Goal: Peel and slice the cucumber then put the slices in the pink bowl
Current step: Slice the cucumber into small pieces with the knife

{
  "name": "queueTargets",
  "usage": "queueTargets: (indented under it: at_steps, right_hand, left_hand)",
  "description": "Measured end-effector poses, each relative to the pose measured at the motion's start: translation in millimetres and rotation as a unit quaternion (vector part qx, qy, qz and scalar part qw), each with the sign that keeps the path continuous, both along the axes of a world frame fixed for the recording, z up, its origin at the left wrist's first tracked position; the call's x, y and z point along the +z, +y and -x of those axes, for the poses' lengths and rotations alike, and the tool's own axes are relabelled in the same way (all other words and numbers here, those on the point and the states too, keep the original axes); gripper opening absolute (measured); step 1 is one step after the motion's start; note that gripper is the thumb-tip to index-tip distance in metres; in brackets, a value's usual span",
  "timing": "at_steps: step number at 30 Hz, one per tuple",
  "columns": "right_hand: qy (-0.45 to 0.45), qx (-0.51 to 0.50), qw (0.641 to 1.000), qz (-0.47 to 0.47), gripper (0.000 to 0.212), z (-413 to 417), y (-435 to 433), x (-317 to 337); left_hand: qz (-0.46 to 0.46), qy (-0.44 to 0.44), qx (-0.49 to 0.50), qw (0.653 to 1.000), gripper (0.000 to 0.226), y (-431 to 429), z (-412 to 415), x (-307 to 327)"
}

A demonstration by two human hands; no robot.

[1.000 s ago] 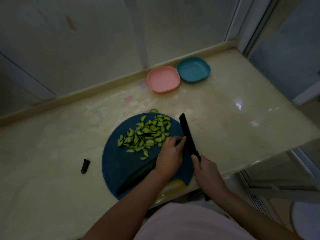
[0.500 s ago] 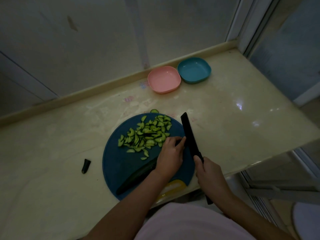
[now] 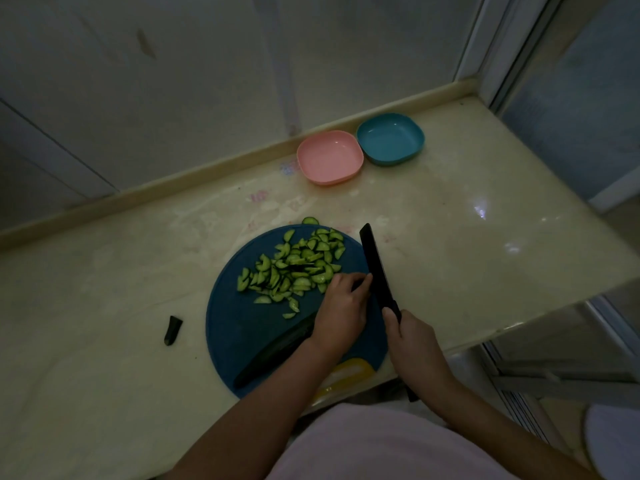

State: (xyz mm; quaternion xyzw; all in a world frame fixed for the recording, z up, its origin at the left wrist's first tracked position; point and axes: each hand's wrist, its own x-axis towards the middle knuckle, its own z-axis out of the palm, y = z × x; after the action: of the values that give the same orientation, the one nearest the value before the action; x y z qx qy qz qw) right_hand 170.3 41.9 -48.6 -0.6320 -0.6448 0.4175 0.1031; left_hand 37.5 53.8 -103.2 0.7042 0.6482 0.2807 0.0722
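Head view: left hand grasps cucumber on board; right hand grips knife, blade just beside left fingertips. Slices lie piled on board.

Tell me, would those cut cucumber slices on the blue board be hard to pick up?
Probably fiddly. The cucumber slices are many small, thin half-moons lying loose in a heap, so they would likely scatter when pushed and slip from a grasp. Freshly cut, some may cling to the blue board. Being flat, they seem unlikely to roll.
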Motion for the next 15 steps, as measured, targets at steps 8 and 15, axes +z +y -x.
queueTargets:
  at_steps: [8,15]
  right_hand:
    - [-0.007,0.002,1.0,-0.001,0.04,3.6,1.3,-0.3]
    - [0.014,0.0,1.0,-0.011,0.038,0.6,-4.5,6.4]
  left_hand:
    - [0.013,-0.007,0.01,1.0,0.035,0.3,-0.6,2.1]
    - [0.013,-0.034,0.038,0.999,0.031,1.3,-1.6,2.6]
